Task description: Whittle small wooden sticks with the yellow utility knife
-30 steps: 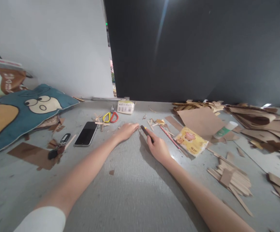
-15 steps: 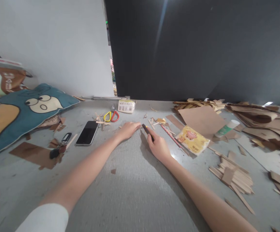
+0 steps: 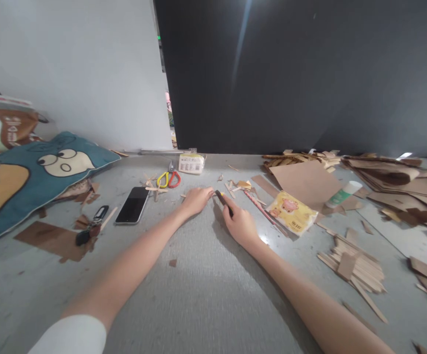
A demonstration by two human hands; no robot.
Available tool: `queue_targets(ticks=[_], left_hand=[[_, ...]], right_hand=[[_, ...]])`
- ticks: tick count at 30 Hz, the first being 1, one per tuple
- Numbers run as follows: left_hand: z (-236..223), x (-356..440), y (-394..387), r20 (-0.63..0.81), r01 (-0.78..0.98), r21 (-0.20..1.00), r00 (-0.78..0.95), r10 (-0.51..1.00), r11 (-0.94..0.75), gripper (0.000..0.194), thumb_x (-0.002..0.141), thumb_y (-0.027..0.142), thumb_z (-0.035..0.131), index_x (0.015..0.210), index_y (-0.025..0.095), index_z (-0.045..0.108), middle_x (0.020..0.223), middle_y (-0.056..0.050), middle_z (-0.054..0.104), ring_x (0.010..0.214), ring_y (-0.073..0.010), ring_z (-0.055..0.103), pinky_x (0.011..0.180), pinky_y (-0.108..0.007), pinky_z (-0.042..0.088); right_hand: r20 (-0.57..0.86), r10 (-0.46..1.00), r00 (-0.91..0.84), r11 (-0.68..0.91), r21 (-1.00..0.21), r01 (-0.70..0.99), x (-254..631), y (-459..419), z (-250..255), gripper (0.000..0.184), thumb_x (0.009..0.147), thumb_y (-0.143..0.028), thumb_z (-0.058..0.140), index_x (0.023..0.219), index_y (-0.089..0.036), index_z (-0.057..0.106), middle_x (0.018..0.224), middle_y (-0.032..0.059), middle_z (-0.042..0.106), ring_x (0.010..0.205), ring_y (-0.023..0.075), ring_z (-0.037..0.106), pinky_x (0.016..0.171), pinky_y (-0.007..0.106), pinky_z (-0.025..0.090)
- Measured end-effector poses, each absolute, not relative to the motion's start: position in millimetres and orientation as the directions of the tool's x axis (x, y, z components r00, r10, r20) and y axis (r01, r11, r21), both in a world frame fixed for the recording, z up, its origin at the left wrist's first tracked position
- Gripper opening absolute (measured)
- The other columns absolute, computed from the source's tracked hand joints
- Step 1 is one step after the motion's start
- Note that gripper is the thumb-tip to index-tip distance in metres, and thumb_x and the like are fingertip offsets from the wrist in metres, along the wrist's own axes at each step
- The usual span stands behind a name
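My right hand (image 3: 241, 223) is closed around a dark utility knife (image 3: 223, 200) with a bit of yellow on it, its front end pointing toward my left fingertips. Just left of it, my left hand (image 3: 197, 200) rests low over the grey surface with its fingers pressed together. Something tiny may sit at those fingertips, too small to name. Beyond the hands lie scissors (image 3: 174, 179) with one yellow and one red handle, beside several crossed wooden sticks (image 3: 156, 189). A red-and-white striped strip (image 3: 258, 206) lies to the right of the knife.
At left are a phone (image 3: 133, 205), keys (image 3: 88, 233) and a blue cartoon cushion (image 3: 56, 169). To the right are a yellow tissue pack (image 3: 293, 212), a glue stick (image 3: 343, 194), a pile of wooden sticks (image 3: 360, 268) and cardboard (image 3: 305, 182). A dark panel (image 3: 290, 73) stands behind.
Both hands stay almost in place, with the knife held the same way. The whole view has shifted very slightly.
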State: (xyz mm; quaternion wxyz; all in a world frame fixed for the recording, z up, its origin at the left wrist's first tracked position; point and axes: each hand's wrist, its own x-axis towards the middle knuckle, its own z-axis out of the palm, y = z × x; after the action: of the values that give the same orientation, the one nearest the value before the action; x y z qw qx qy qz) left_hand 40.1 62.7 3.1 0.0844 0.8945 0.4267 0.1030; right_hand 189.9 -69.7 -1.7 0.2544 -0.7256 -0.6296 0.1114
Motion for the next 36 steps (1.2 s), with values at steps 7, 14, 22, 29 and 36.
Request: queue_targets(ticks=[7, 14, 22, 29, 36], left_hand=[[5.2, 38.5, 62.1, 0.120, 0.727, 0.282, 0.621, 0.775, -0.626, 0.039, 0.108, 0.039, 0.037, 0.105, 0.021, 0.071, 0.098, -0.013, 0.077, 0.092, -0.0281, 0.071, 0.077, -0.032, 0.041], [6.0, 39.6, 61.7, 0.112, 0.739, 0.261, 0.615, 0.780, -0.621, 0.040, 0.108, 0.039, 0.036, 0.106, 0.020, 0.071, 0.098, -0.013, 0.077, 0.091, -0.0281, 0.070, 0.076, -0.032, 0.041], [9.0, 39.9, 58.9, 0.106, 0.744, 0.265, 0.610, 0.785, -0.613, 0.040, 0.108, 0.039, 0.035, 0.105, 0.020, 0.071, 0.099, -0.013, 0.077, 0.093, -0.0286, 0.070, 0.076, -0.032, 0.040], [6.9, 40.0, 60.8, 0.109, 0.735, 0.302, 0.605, 0.788, -0.607, 0.038, 0.108, 0.038, 0.037, 0.103, 0.020, 0.070, 0.099, -0.013, 0.077, 0.092, -0.0281, 0.070, 0.077, -0.033, 0.041], [9.6, 39.8, 58.4, 0.096, 0.744, 0.283, 0.606, 0.789, -0.606, 0.036, 0.107, 0.034, 0.037, 0.103, 0.020, 0.070, 0.096, -0.012, 0.077, 0.090, -0.0276, 0.069, 0.075, -0.032, 0.039]], right_hand=[[0.175, 0.961, 0.214, -0.067, -0.604, 0.794, 192.0, -70.5, -3.4, 0.051, 0.105, -0.031, 0.037, 0.151, -0.026, 0.057, 0.102, 0.0092, 0.081, 0.082, 0.0244, 0.076, 0.072, 0.028, 0.049], [0.167, 0.964, 0.208, -0.076, -0.575, 0.815, 190.5, -71.2, -1.2, 0.051, 0.104, -0.031, 0.037, 0.151, -0.026, 0.057, 0.099, 0.0096, 0.081, 0.084, 0.0249, 0.076, 0.071, 0.028, 0.047], [0.166, 0.964, 0.208, -0.075, -0.579, 0.812, 191.6, -70.4, -4.1, 0.052, 0.104, -0.032, 0.038, 0.152, -0.026, 0.056, 0.093, 0.0090, 0.080, 0.077, 0.0239, 0.074, 0.068, 0.027, 0.045], [0.171, 0.962, 0.212, -0.077, -0.578, 0.813, 191.4, -69.9, -5.0, 0.052, 0.104, -0.032, 0.039, 0.152, -0.026, 0.056, 0.091, 0.0087, 0.080, 0.075, 0.0241, 0.073, 0.069, 0.028, 0.045], [0.166, 0.965, 0.204, -0.081, -0.553, 0.829, 191.5, -70.2, -4.5, 0.051, 0.105, -0.033, 0.038, 0.153, -0.026, 0.055, 0.092, 0.0090, 0.080, 0.076, 0.0242, 0.074, 0.069, 0.028, 0.045]])
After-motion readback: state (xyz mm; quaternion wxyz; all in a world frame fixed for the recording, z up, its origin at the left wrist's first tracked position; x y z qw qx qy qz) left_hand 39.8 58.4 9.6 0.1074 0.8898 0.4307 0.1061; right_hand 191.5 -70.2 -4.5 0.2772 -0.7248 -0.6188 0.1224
